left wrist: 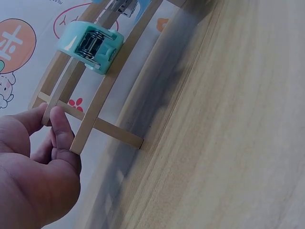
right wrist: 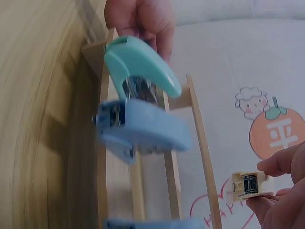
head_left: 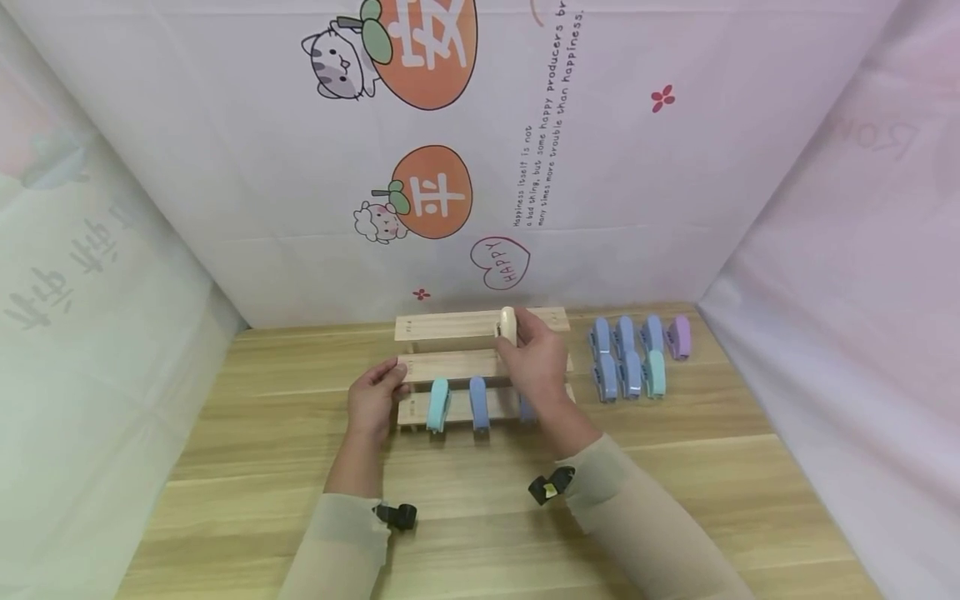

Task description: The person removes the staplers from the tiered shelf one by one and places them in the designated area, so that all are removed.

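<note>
A slatted wooden rack (head_left: pixel 450 366) stands at the back of the table. My left hand (head_left: pixel 372 402) pinches the left end of its middle slat between thumb and fingers. My right hand (head_left: pixel 542 358) holds a cream clothes clip (head_left: pixel 508 323) over the rear slats; the right wrist view shows its spring end, apart from the wood. Clamped along the front slat are a teal clip (head_left: pixel 438 405), a blue clip (head_left: pixel 478 403) and, at the right, another blue clip (head_left: pixel 527 407) partly covered by my right arm.
Right of the rack lie two rows of clips: several blue clips (head_left: pixel 625 336), a purple clip (head_left: pixel 679 337) and a teal clip (head_left: pixel 655 372). A printed white cloth (head_left: pixel 600 208) rises behind the wooden table (head_left: pixel 465 550), with more cloth at both sides.
</note>
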Demonstrator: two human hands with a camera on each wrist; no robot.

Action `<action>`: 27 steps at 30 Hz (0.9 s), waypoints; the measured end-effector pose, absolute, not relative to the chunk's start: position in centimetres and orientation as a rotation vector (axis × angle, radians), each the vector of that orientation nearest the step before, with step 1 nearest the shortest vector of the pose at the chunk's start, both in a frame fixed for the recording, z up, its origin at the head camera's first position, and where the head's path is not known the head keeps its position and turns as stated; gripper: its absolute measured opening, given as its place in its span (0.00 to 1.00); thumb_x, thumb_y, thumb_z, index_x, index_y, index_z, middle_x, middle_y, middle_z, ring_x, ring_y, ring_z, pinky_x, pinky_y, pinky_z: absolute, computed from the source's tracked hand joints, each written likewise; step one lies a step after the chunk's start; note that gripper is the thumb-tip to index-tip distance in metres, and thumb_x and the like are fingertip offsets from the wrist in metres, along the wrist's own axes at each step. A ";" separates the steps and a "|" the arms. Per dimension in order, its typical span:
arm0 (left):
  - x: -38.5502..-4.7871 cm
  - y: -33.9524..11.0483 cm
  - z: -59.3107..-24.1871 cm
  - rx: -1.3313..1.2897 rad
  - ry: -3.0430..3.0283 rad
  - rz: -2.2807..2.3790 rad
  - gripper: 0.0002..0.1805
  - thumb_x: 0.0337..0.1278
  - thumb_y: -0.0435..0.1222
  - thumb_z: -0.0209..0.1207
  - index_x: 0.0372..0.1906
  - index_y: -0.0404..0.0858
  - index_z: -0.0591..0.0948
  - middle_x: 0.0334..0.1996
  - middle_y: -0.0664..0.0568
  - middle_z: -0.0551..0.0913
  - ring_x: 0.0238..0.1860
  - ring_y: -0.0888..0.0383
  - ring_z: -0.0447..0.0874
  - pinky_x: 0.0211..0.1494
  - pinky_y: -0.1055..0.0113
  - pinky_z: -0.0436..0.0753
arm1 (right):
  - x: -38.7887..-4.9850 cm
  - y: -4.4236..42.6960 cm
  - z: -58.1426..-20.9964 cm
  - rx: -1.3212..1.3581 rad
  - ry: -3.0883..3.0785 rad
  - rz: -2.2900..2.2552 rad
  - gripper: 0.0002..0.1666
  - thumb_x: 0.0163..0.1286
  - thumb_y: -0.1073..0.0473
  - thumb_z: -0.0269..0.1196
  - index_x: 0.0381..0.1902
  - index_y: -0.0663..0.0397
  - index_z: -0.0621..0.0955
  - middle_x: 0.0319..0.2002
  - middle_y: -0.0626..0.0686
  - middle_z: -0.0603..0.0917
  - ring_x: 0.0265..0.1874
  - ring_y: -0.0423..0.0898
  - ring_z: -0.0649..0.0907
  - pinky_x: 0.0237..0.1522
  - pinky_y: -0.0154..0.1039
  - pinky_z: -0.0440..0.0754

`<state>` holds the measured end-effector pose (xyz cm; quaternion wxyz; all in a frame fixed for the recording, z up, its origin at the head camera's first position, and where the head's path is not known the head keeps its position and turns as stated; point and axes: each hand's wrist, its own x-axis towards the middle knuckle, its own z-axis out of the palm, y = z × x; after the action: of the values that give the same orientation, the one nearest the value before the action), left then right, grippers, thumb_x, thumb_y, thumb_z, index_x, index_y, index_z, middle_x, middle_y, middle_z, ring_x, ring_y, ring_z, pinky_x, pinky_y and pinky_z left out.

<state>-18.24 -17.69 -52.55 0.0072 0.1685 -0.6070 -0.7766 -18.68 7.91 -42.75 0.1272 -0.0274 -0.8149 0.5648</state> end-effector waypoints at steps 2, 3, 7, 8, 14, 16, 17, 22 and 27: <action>-18.3 -17.6 -52.6 0.525 -1.895 -2.430 0.24 0.67 0.38 0.69 0.64 0.34 0.79 0.60 0.44 0.79 0.49 0.54 0.83 0.59 0.66 0.88 | -18.7 8.6 -42.8 -0.092 -2.371 1.630 0.35 0.65 0.65 0.69 0.70 0.64 0.75 0.67 0.62 0.78 0.65 0.54 0.80 0.61 0.36 0.84; -18.3 -17.6 -52.6 0.524 -1.890 -2.431 0.24 0.67 0.38 0.69 0.64 0.34 0.79 0.60 0.44 0.79 0.49 0.54 0.83 0.59 0.66 0.88 | -18.8 8.9 -42.9 -0.099 -2.368 1.628 0.35 0.65 0.65 0.69 0.70 0.64 0.75 0.67 0.62 0.78 0.65 0.55 0.80 0.62 0.37 0.84; -18.4 -17.6 -52.8 0.518 -1.881 -2.429 0.24 0.66 0.37 0.69 0.63 0.34 0.80 0.59 0.44 0.80 0.47 0.55 0.84 0.57 0.66 0.89 | -19.0 10.1 -43.2 -0.123 -2.356 1.635 0.36 0.65 0.66 0.68 0.71 0.64 0.74 0.68 0.63 0.78 0.66 0.55 0.80 0.63 0.39 0.84; -18.4 -17.6 -52.7 0.514 -1.883 -2.424 0.24 0.66 0.37 0.69 0.63 0.34 0.80 0.58 0.43 0.80 0.46 0.55 0.84 0.57 0.66 0.89 | -19.0 10.3 -43.3 -0.131 -2.355 1.636 0.36 0.64 0.66 0.68 0.71 0.64 0.74 0.68 0.63 0.78 0.65 0.55 0.80 0.62 0.38 0.84; -18.4 -17.6 -52.4 0.497 -1.888 -2.408 0.23 0.67 0.36 0.69 0.63 0.32 0.80 0.57 0.42 0.80 0.46 0.53 0.84 0.56 0.66 0.90 | -19.4 11.8 -43.5 -0.174 -2.324 1.678 0.37 0.64 0.66 0.68 0.72 0.62 0.73 0.69 0.62 0.77 0.67 0.54 0.79 0.62 0.36 0.83; -18.4 -17.7 -52.4 0.494 -1.890 -2.409 0.23 0.66 0.36 0.69 0.63 0.33 0.80 0.57 0.42 0.80 0.46 0.53 0.85 0.56 0.66 0.90 | -19.4 12.3 -43.5 -0.175 -2.317 1.659 0.37 0.64 0.67 0.68 0.72 0.63 0.73 0.69 0.62 0.77 0.67 0.54 0.79 0.62 0.36 0.83; -18.4 -17.7 -52.4 0.492 -1.892 -2.409 0.24 0.66 0.36 0.69 0.63 0.33 0.80 0.57 0.42 0.80 0.46 0.53 0.85 0.56 0.66 0.90 | -19.4 12.5 -43.5 -0.174 -2.320 1.635 0.37 0.64 0.67 0.68 0.71 0.63 0.74 0.68 0.62 0.77 0.66 0.54 0.79 0.62 0.35 0.83; -18.5 -17.8 -52.8 0.494 -1.895 -2.412 0.24 0.66 0.36 0.69 0.63 0.33 0.80 0.58 0.43 0.80 0.44 0.55 0.85 0.56 0.66 0.90 | -19.2 13.6 -43.5 -0.194 -2.352 1.533 0.36 0.65 0.65 0.68 0.70 0.63 0.74 0.67 0.62 0.78 0.66 0.53 0.80 0.61 0.36 0.84; -18.5 -17.8 -53.0 0.515 -1.898 -2.406 0.24 0.66 0.38 0.70 0.63 0.34 0.80 0.58 0.43 0.80 0.44 0.55 0.85 0.56 0.66 0.90 | -18.9 14.6 -43.5 -0.234 -2.330 1.569 0.35 0.65 0.65 0.68 0.70 0.62 0.75 0.67 0.61 0.78 0.66 0.53 0.79 0.63 0.37 0.83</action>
<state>-18.46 -17.82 -52.99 0.0171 0.1658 -0.6108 -0.7740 -18.94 14.56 -43.48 0.1604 -0.0818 -0.8159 0.5495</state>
